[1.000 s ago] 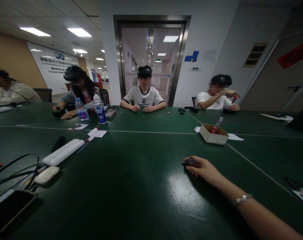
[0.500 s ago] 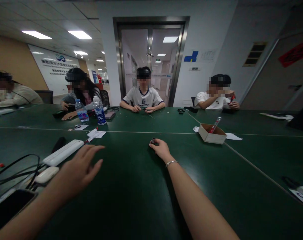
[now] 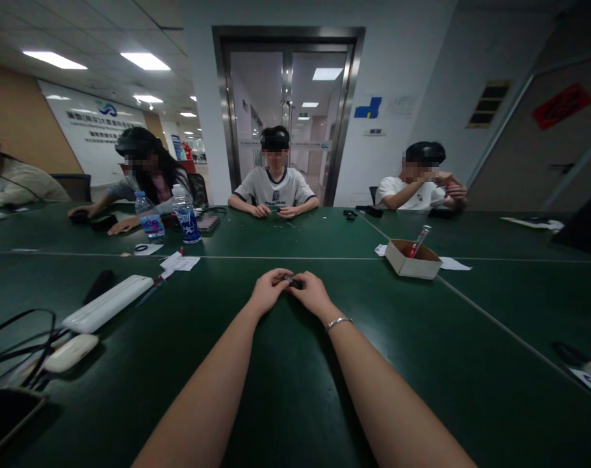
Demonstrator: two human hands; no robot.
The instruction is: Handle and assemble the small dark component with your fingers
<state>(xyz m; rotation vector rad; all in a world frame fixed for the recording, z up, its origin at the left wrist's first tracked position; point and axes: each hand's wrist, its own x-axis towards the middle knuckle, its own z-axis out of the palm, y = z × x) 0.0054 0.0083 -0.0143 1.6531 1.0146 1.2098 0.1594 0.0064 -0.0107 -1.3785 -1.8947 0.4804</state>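
Note:
Both of my hands meet over the dark green table (image 3: 295,364), straight ahead of me. Pinched in my right hand (image 3: 311,290), which has a silver bracelet (image 3: 339,322) at the wrist, is a small dark object (image 3: 296,282); its kind is too small to make out. My left hand (image 3: 270,290) reaches the same object from the left, thumb and fingers closed at its edge. The fingers hide most of the object.
At the right stands an open cardboard box (image 3: 412,263) with a red-and-clear tube (image 3: 419,240) in it. A white power strip (image 3: 107,303), cables, a white case (image 3: 71,353) and a phone (image 3: 10,419) lie at the left. Two bottles (image 3: 185,218) stand farther back. Several people sit opposite.
My left hand has moved from above the left side of the table to the small object and closed there. My right hand keeps its pinch. The view has shifted slightly.

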